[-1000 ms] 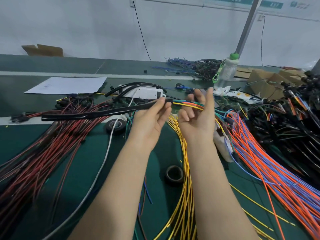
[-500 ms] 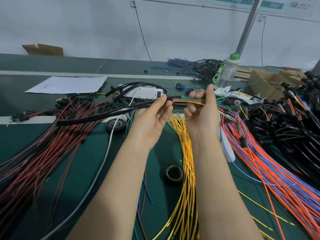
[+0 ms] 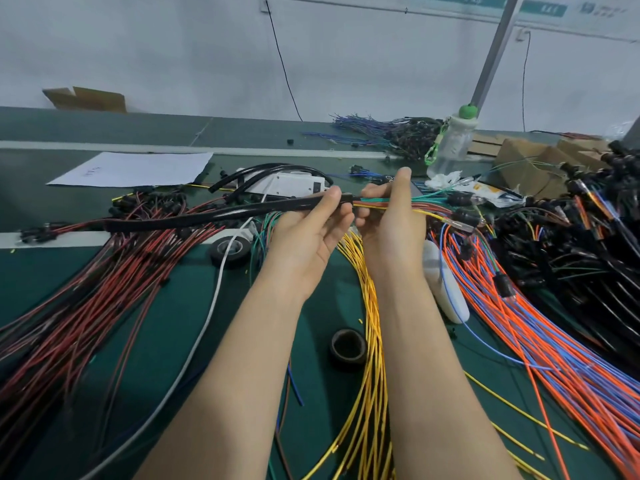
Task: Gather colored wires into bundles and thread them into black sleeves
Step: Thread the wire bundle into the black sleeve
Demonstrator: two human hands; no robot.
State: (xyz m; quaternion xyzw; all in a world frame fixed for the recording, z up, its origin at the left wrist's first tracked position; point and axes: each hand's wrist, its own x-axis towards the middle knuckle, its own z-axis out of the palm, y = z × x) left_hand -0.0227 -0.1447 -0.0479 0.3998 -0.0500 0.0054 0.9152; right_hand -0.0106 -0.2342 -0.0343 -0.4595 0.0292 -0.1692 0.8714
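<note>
A long black sleeve (image 3: pixel 221 214) runs left from my left hand (image 3: pixel 308 233), which pinches its right end between thumb and fingers. A thin bundle of colored wires (image 3: pixel 426 206), green, yellow and red, comes out of that end and stretches right, ending in small terminals. My right hand (image 3: pixel 389 216) grips the bundle just beside the sleeve mouth, its fingers curled round the wires. Both hands are held above the green table (image 3: pixel 173 320).
Red and black wires (image 3: pixel 86 292) fan across the left, yellow wires (image 3: pixel 367 341) lie under my forearms, orange and blue wires (image 3: pixel 540 327) on the right. Two tape rolls (image 3: pixel 348 346), a white paper (image 3: pixel 135 169), a clear bottle (image 3: pixel 450 143), cardboard boxes (image 3: pixel 526 161) and black harnesses (image 3: pixel 588 237) surround them.
The black sleeve has slid right along the wires, so less of it reaches left. My hands have drawn closer together and the wire ends have pulled in from the right.
</note>
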